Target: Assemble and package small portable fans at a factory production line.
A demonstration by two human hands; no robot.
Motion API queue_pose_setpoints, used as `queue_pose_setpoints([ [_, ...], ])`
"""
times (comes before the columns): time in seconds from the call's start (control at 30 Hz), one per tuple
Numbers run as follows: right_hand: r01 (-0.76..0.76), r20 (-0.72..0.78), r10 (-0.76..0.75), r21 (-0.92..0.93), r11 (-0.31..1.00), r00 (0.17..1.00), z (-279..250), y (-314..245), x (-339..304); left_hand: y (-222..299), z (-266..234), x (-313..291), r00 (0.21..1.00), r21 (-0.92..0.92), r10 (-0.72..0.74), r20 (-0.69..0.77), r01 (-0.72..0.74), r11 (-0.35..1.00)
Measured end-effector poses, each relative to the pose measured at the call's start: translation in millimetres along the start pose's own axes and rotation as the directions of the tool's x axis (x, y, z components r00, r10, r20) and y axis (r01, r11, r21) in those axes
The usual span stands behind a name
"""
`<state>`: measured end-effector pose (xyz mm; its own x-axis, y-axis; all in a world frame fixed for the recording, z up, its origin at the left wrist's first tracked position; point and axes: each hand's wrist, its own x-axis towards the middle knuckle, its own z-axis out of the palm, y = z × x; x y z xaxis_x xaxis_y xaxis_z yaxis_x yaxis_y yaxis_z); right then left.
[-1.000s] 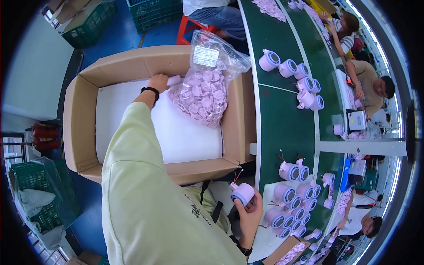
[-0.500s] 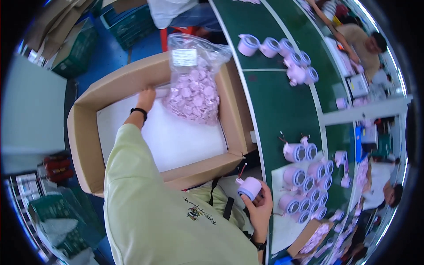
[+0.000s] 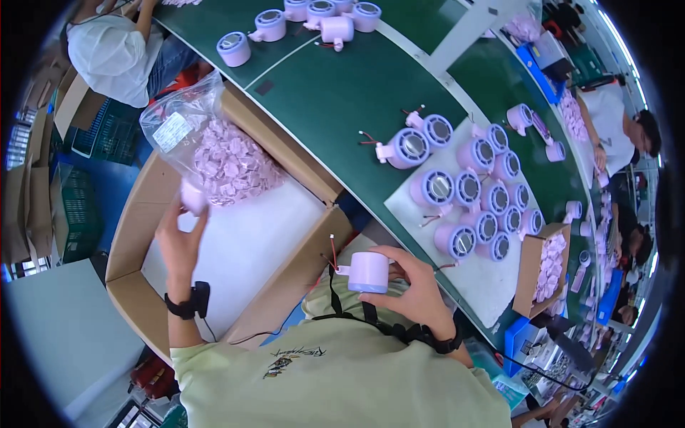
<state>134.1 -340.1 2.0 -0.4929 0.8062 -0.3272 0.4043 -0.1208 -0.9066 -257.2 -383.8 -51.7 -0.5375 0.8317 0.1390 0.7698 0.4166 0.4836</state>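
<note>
green table (image 3: 321, 107), pink pieces (image 3: 368, 271) in hands (image 3: 422, 294)

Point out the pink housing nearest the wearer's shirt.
The pink housing in the right hand; the grouped housings rest on the green table or its white sheet.

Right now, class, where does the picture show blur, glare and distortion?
Head view: the pale pink rounded piece at the left hand looks blurred; head view: the clear plastic bag shows whitish glare; head view: the brown cardboard box looks bowed.
</note>
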Motion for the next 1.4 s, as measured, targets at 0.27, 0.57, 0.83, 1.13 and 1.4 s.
queue_pose_setpoints([
  [0.27, 0.086, -0.093, -0.095, -0.091, 0.992, 0.991, -26, 4, -40, 208, 29, 37, 0.782, -0.236, 0.623, 0.012, -0.603, 0.762],
  [0.57, 0.116, -0.296, -0.152, -0.135, 0.984, 0.943, -57, 7, -119, 279, 83, 70, 0.692, 0.003, 0.721, 0.033, -0.721, 0.693],
  [0.83, 0.283, -0.475, -0.168, 0.182, 0.942, 0.864, -91, 47, -159, 305, 27, -22, 0.743, -0.403, 0.669, 0.023, -0.605, 0.686],
  [1.13, 0.371, -0.68, -0.121, 0.235, 0.898, 0.723, -108, 76, -168, 305, 62, -94, 0.466, -0.919, 0.793, 0.393, 0.179, 0.35],
  [1.4, 0.483, -0.883, -0.053, 0.203, 0.852, 0.466, -122, 90, -183, 356, 101, -166, -0.379, -0.04, 0.658, 0.651, 0.849, 0.527],
])
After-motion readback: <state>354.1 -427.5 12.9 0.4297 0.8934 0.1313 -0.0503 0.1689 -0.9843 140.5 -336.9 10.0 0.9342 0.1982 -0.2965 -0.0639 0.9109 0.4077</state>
